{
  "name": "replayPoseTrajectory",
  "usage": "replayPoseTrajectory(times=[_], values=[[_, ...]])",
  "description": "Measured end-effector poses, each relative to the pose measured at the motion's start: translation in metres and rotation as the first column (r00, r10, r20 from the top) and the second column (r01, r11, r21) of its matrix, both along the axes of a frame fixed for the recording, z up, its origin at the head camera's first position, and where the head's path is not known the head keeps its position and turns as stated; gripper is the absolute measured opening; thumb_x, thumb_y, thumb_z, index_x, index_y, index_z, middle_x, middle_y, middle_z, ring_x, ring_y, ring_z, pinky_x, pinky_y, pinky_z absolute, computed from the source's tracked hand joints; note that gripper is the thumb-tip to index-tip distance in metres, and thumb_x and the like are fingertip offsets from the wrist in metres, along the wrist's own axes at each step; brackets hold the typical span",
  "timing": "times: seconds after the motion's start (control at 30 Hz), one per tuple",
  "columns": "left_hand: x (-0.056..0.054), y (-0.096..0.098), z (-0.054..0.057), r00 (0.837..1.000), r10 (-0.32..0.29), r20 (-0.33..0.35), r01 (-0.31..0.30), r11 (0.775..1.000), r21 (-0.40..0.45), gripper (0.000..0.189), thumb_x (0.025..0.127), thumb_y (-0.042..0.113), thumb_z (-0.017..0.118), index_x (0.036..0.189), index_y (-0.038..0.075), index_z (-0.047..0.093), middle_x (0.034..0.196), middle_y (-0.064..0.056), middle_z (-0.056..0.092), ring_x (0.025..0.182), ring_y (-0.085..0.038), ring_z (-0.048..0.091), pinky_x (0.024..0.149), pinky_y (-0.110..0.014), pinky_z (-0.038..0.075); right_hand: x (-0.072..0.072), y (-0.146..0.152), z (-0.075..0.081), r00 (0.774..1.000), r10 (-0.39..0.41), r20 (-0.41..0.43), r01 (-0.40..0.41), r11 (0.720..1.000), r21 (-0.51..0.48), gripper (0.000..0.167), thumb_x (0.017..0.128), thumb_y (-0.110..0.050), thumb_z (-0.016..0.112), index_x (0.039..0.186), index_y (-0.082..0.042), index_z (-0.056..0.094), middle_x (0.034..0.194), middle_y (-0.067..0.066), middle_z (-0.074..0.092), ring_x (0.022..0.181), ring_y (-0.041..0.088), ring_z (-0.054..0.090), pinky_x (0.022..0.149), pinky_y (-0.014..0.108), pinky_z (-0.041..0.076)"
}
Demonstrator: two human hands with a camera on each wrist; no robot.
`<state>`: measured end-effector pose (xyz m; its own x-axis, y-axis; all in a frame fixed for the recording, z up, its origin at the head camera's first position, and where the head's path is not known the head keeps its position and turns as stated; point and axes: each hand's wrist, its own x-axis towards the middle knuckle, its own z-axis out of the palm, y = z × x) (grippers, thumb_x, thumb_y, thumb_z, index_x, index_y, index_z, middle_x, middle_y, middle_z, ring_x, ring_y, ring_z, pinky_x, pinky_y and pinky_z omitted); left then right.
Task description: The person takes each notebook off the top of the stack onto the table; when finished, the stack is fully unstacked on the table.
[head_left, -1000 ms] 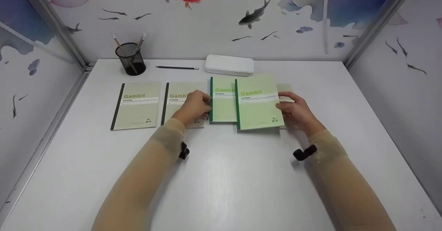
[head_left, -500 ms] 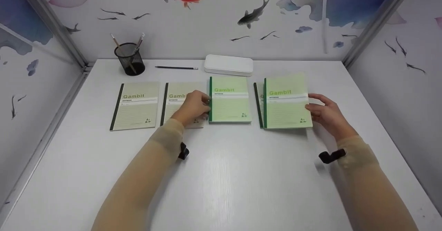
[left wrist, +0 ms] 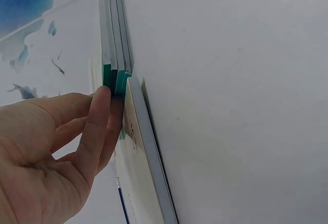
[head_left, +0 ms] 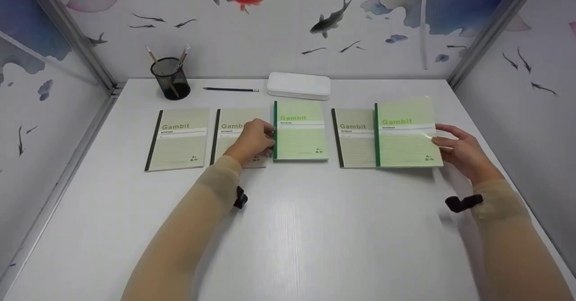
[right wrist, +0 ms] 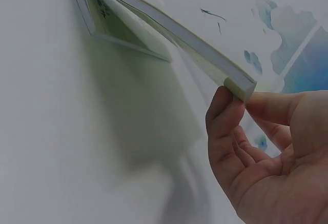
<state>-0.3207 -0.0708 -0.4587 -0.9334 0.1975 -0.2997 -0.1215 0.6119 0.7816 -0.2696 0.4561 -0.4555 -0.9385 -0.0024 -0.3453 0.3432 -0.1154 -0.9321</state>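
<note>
Green notebook [head_left: 407, 141], marked "Gambit": my right fingers [head_left: 452, 131] pinch its right edge, lifted above the surface [head_left: 292, 233], its left part overlapping a beige notebook [head_left: 353, 146], also "Gambit". Its spine faces left, long axis running away from me. My left fingers [left wrist: 96, 126] touch the spines of a "Gambit" notebook stack [head_left: 299, 139]; whether they grip, I cannot tell.

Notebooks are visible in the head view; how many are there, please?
5: leftmost beige notebook, second beige notebook partly under the left hand, middle green notebook, right beige notebook, rightmost green notebook in the right hand. More seem stacked beneath the middle one.
</note>
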Motion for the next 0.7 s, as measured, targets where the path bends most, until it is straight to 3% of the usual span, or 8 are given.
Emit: replayPoseTrajectory(times=[0.27, 0.53, 0.63, 0.7], values=[[0.001, 0.002, 0.0, 1.0, 0.01, 0.015, -0.01, 1.0, 0.005, 0.048, 0.099, 0.003, 0.064, 0.146, 0.0, 0.055, 0.126, -0.011, 0.065, 0.105, -0.02, 0.067, 0.084, -0.03, 0.062, 0.004, 0.029, 0.002, 0.995, -0.023, 0.093, 0.016, 0.997, 0.07, 0.061, 0.096, -0.011, 0.073, 0.148, -0.025, 0.044, 0.1, -0.012, 0.075, 0.087, 0.008, 0.072, 0.076, 0.023, 0.059], [0.003, 0.004, 0.003, 0.999, 0.022, 0.04, -0.022, 1.0, 0.002, 0.05, 0.099, 0.003, 0.064, 0.148, 0.001, 0.053, 0.126, -0.011, 0.063, 0.104, -0.021, 0.067, 0.084, -0.03, 0.062, 0.001, 0.04, -0.006, 0.994, -0.019, 0.106, 0.001, 0.985, 0.173, 0.077, 0.099, -0.018, 0.071, 0.164, -0.02, 0.028, 0.098, -0.018, 0.073, 0.088, 0.003, 0.071, 0.076, 0.021, 0.059], [0.002, 0.004, 0.004, 0.999, 0.023, 0.041, -0.023, 1.0, -0.002, 0.05, 0.099, 0.004, 0.064, 0.148, 0.001, 0.053, 0.126, -0.011, 0.063, 0.103, -0.021, 0.067, 0.084, -0.03, 0.062, -0.004, 0.04, -0.011, 0.995, -0.019, 0.099, -0.009, 0.961, 0.275, 0.079, 0.1, -0.024, 0.069, 0.165, -0.016, 0.025, 0.093, -0.022, 0.073, 0.088, -0.001, 0.07, 0.075, 0.019, 0.058], [0.002, 0.004, 0.004, 0.999, 0.022, 0.036, -0.022, 1.0, -0.001, 0.05, 0.099, 0.003, 0.064, 0.148, 0.001, 0.053, 0.126, -0.012, 0.063, 0.103, -0.021, 0.067, 0.084, -0.03, 0.062, -0.006, 0.039, -0.014, 0.997, -0.014, 0.08, -0.018, 0.926, 0.377, 0.076, 0.102, -0.028, 0.067, 0.165, -0.013, 0.026, 0.091, -0.026, 0.07, 0.087, -0.004, 0.067, 0.075, 0.018, 0.058]])
